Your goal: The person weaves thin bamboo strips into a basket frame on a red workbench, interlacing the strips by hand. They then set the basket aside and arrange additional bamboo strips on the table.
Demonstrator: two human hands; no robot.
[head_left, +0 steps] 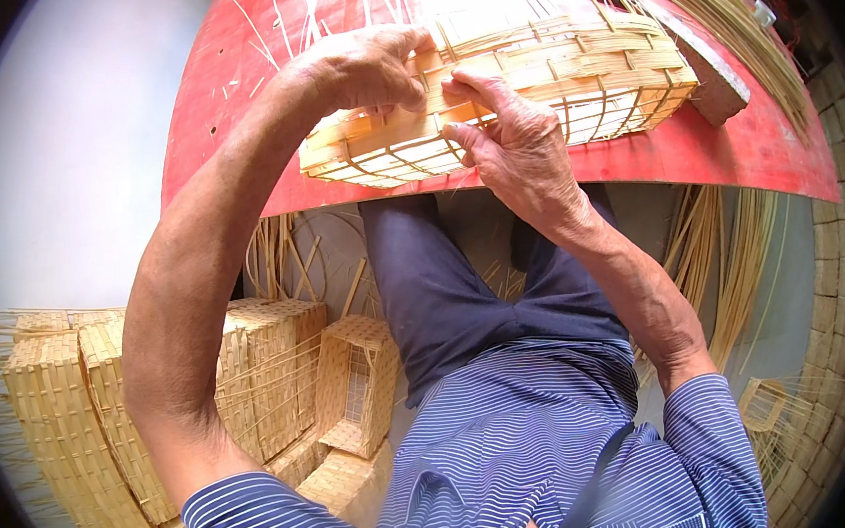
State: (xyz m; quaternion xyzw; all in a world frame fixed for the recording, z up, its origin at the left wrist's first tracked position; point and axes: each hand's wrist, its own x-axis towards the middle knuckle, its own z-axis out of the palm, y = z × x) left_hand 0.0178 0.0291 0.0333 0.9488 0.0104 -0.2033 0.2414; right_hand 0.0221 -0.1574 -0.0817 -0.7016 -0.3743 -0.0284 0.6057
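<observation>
A long, pale woven bamboo basket [607, 81] lies near the front edge of the red board, with an open lattice along its lower part. My left hand [373, 74] curls over the left part of its woven band, fingers bent against the strips. Just to its right, my right hand [501, 129] is bent at the same band, with thumb and forefinger on the weave. What exactly the fingertips pinch is partly hidden.
The red board [213, 122] holds loose splints, a grey block [711, 82] and a long splint bundle [720, 2]. Stacked woven baskets [68, 421] and a smaller one [358, 388] are at lower left. More splints [740, 259] hang at right, beside a wall of stacked pieces [831, 281].
</observation>
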